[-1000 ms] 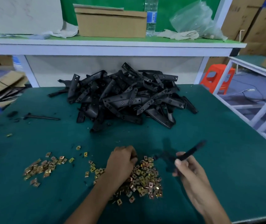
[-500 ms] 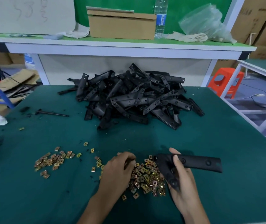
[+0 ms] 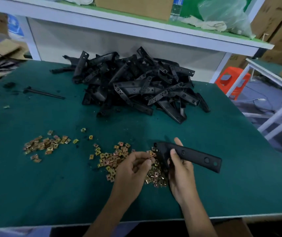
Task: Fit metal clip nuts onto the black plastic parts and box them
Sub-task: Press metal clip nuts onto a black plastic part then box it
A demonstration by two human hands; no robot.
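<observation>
Nearest the bench [image 3: 34, 185] edge, both hands are busy. The left hand [image 3: 133, 166] has its fingers curled and pinches a single clip nut [image 3: 151, 157] at the fingertips, just beside the wide end of the black plastic part [image 3: 196, 156]. The right hand [image 3: 179, 170] grips that part round its wide end, thumb on top, with the long end sticking out to the right above the bench. Under and between the hands is the main pile of clip nuts [image 3: 113, 156], with a smaller pile [image 3: 46, 145] off to the left. Further back there's a big heap of black parts [image 3: 136, 86], and a thin black rod [image 3: 44, 93] lies to its left. Behind that is a shelf [image 3: 136, 29] with a cardboard box [image 3: 133, 6], a water bottle [image 3: 175, 9] and a clear plastic bag [image 3: 225, 14].
</observation>
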